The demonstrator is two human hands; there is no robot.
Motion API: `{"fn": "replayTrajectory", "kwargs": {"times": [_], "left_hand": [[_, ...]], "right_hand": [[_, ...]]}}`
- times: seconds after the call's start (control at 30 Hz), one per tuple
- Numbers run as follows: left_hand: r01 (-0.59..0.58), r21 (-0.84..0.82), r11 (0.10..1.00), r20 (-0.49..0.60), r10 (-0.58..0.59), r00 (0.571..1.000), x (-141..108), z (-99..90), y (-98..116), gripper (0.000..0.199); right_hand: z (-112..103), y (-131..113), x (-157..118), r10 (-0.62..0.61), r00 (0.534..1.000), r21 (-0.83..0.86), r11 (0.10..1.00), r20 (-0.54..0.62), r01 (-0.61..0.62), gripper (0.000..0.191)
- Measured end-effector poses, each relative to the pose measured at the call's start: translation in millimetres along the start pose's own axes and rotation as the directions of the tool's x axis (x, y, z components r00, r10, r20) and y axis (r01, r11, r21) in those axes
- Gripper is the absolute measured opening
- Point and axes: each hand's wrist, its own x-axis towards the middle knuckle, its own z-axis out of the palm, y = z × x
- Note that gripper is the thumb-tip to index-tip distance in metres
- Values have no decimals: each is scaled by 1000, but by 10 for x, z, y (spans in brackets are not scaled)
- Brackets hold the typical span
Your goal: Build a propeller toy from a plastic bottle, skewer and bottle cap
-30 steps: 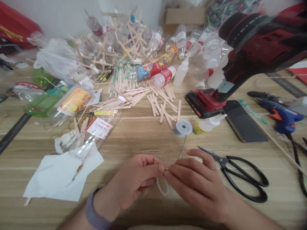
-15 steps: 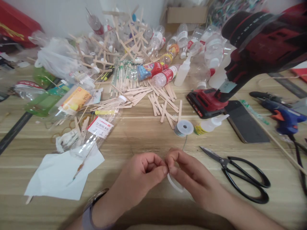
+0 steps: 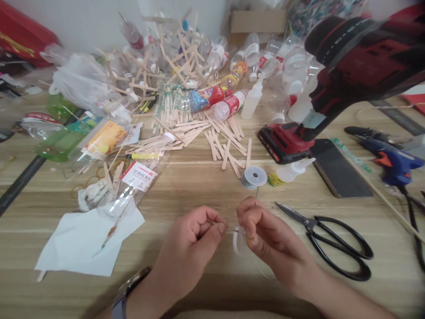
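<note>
My right hand pinches a small ring of clear, whitish plastic, which hangs from the fingertips. Just left of it is my left hand, thumb and forefinger pressed together; whatever lies in that pinch is too small to make out. A thin cord curves below my right hand. Beyond the hands stands a spool of grey cord, its loose end running toward my right hand. Black-handled scissors lie open to the right.
Behind the spool are loose wooden sticks and plastic bottles. A red and black power drill, a phone and a blue glue gun occupy the right. At left, a clear bottle rests partly on white paper.
My hands have moved apart, the left slightly to the left and the right slightly to the right. The plastic ring stays with my right hand and shows more plainly.
</note>
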Motion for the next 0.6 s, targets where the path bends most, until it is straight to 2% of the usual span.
{"fn": "replayTrajectory", "kwargs": {"times": [0.1, 0.17, 0.37, 0.53, 0.6], "left_hand": [[-5, 15, 1000, -8, 5, 1000, 1, 9, 6, 21], [-15, 29, 999, -20, 16, 1000, 5, 7, -2, 21], [-50, 76, 996, -31, 53, 998, 19, 2, -35, 23], [-49, 107, 993, -25, 52, 998, -8, 18, -34, 22], [-84, 161, 983, -48, 93, 994, -26, 29, -43, 21]], "right_hand": [[8, 23, -15, -33, 999, -61, 998, -10, 33, 20], [22, 35, -18, -15, 999, -54, 998, -41, 13, 18], [103, 24, -8, 115, 990, 228, 969, -82, -94, 17], [129, 41, 0, 152, 977, 266, 958, -148, -108, 16], [127, 38, 1, 195, 969, 273, 951, -154, -148, 17]]}}
